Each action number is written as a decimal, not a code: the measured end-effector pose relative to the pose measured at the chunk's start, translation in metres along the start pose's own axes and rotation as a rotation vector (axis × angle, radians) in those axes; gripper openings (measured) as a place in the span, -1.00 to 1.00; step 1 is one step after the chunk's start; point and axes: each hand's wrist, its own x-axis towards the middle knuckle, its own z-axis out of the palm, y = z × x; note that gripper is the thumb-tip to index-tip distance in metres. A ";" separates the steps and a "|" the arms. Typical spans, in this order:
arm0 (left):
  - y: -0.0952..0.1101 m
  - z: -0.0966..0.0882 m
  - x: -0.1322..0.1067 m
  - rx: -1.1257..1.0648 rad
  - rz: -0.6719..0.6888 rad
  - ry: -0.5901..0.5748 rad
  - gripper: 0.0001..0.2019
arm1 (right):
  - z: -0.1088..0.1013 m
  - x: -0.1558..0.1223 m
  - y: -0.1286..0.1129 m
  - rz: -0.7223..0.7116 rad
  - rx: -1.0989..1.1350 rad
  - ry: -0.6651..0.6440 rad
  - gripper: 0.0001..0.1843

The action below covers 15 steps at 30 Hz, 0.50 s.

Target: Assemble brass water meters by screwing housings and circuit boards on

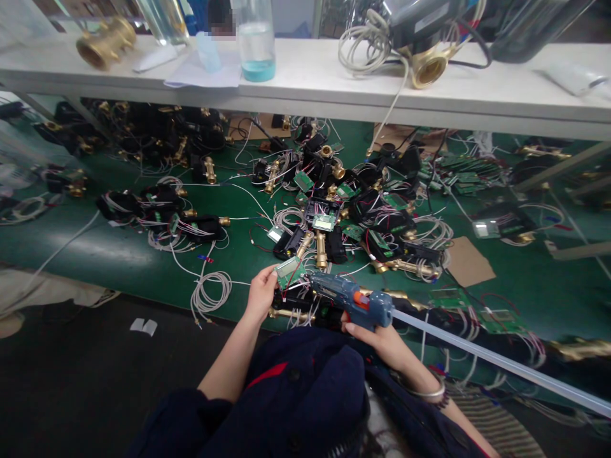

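Note:
Between the fingers of my left hand [261,294] is a green circuit board [289,272] with a small grey display, tilted over the bench's front edge. My right hand [375,340] is wrapped round the handle of a blue-grey hot glue gun [351,298] with an orange part. Its nozzle points left, close to the board's right side; whether they touch I cannot tell. From the rear of the gun a long translucent glue stick [501,362] runs out to the right. Just beyond the board lie brass pipe fittings [321,250] and an opened black meter housing [322,210].
Meters with brass bodies and coiled grey cables [211,291] crowd the green bench [252,251]. A white shelf [305,95] spans above, bearing a bottle with blue liquid [258,54] and a brass fitting [105,43]. Cardboard [470,261] lies at right.

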 end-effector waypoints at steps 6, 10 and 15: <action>0.000 0.000 0.000 -0.006 -0.004 0.001 -0.68 | -0.001 -0.001 0.006 -0.010 0.001 0.009 -0.62; -0.001 -0.001 0.001 -0.008 -0.007 0.008 -0.68 | -0.001 -0.001 0.007 -0.007 0.007 0.017 -0.61; -0.001 -0.001 0.001 -0.021 -0.018 0.020 -0.70 | 0.000 -0.002 0.007 -0.010 0.010 0.012 -0.61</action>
